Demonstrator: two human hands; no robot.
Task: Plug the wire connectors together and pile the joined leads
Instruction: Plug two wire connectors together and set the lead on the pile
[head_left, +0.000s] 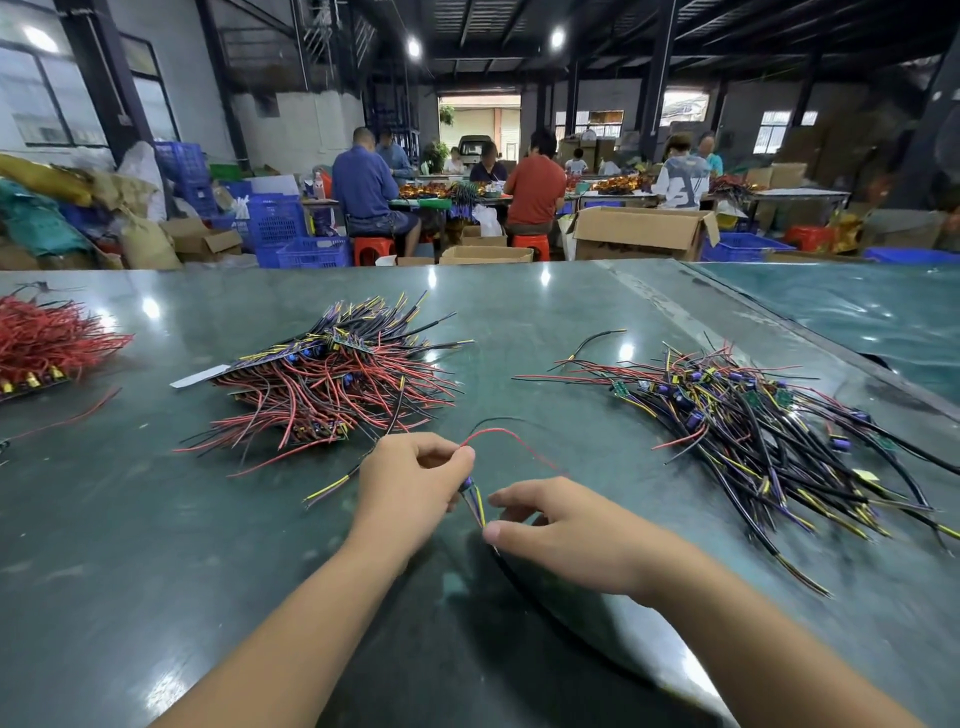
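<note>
— Which step is this?
— Mating. The left hand (410, 480) pinches the red lead (506, 439) at its connector (469, 483); the right hand (561, 535) pinches the yellow-striped lead (480, 512), above the surface (519, 301).
— Next?
— Probably align, push home, then drop it on the joined pile (769, 431).

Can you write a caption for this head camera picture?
Left hand and right hand pinch a wire lead between two piles.

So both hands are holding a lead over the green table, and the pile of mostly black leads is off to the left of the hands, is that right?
Not quite. In the head view the pile of mostly black leads lies to the right of the hands, not the left; the red-and-black heap sits left of centre. The left hand and right hand do hold a lead over the green table.
</note>
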